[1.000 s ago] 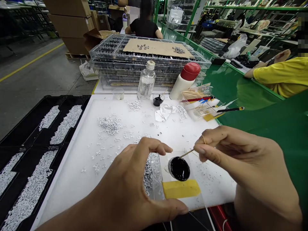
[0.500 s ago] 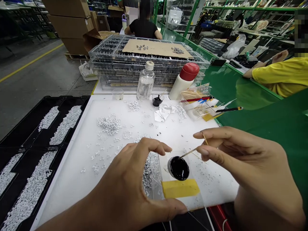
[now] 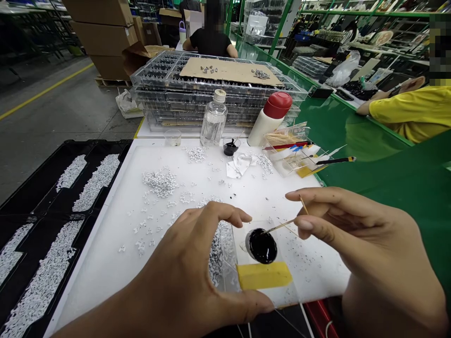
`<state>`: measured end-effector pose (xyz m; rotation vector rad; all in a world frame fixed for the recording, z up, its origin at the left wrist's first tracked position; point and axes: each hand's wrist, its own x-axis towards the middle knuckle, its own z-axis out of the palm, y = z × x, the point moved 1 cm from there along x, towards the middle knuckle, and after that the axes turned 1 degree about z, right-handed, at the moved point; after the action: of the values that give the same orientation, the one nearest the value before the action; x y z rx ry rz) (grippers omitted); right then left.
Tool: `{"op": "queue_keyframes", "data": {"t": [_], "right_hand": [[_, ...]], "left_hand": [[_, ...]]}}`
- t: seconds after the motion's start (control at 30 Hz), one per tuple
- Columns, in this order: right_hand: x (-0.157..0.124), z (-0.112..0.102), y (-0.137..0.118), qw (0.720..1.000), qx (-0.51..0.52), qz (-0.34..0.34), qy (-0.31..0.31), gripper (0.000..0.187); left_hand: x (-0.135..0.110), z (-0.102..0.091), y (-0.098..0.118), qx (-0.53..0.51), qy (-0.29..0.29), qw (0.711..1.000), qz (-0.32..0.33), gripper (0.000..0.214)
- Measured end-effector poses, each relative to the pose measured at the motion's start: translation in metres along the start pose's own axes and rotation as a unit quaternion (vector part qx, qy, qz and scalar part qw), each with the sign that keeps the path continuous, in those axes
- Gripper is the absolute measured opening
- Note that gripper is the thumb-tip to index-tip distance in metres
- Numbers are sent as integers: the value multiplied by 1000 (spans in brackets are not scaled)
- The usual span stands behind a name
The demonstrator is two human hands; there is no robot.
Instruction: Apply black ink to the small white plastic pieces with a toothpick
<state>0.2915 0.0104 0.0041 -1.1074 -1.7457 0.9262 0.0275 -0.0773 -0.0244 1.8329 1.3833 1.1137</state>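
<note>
My left hand (image 3: 197,263) is closed around the edges of a clear plastic plate (image 3: 243,244), fingers at the far edge and thumb at the near edge. On the plate sit a small round cup of glossy black liquid (image 3: 261,246) and a strip of yellow tape (image 3: 264,276). My right hand (image 3: 359,230) pinches a toothpick (image 3: 282,226) between thumb and fingers, its tip at the cup's far rim. A second thin stick (image 3: 303,204) pokes up between the same fingers. Under and beside the plate lie many small white-and-black pieces (image 3: 215,258).
Loose piles of small pieces (image 3: 160,182) dot the white worktop (image 3: 105,263). Behind stand a clear bottle (image 3: 213,121), a red-capped flask (image 3: 269,117), a cup of black liquid (image 3: 230,149) and a toothpick box (image 3: 289,159). Black trays (image 3: 42,197) lie left; stacked clear trays (image 3: 158,105) stand behind.
My right hand has shifted slightly right, drawing the toothpick a little with it; its tip stays at the cup. My left hand and the plate hold still.
</note>
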Motion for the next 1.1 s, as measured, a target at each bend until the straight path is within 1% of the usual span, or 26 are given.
{"op": "queue_keyframes", "data": {"t": [0.2, 0.37, 0.53, 0.67, 0.8, 0.87, 0.9, 0.97, 1.03, 1.1], "right_hand": [[3, -2, -1, 1000, 0, 0, 7, 34], [2, -7, 6, 1000, 15, 10, 7, 28], [2, -7, 18, 999, 37, 31, 1, 27], [-4, -7, 24, 998, 46, 36, -4, 28], [-8, -7, 29, 998, 60, 30, -4, 28], [-8, -8, 34, 997, 76, 23, 11, 30], [-9, -8, 37, 996, 86, 15, 23, 32], [-13, -9, 45, 993, 106, -7, 52, 33], [-20, -10, 55, 988, 125, -26, 82, 30], [-31, -9, 67, 984, 138, -30, 110, 29]], "left_hand": [[1, 0, 1, -3, -1, 1000, 0, 76], [0, 0, 1, 0, 2, 1000, -3, 77], [0, 2, 0, -1, 5, 1000, 8, 78], [2, 3, -1, 3, 13, 1000, 12, 79], [1, -3, 2, 7, 6, 1000, 2, 81], [2, -8, 3, -2, 11, 1000, -12, 82], [2, -10, 3, -14, 22, 1000, -17, 79], [6, -14, 3, -52, 68, 996, -23, 61], [11, -18, 2, -96, 132, 986, -22, 37], [17, -21, 1, -133, 210, 968, -3, 20]]}}
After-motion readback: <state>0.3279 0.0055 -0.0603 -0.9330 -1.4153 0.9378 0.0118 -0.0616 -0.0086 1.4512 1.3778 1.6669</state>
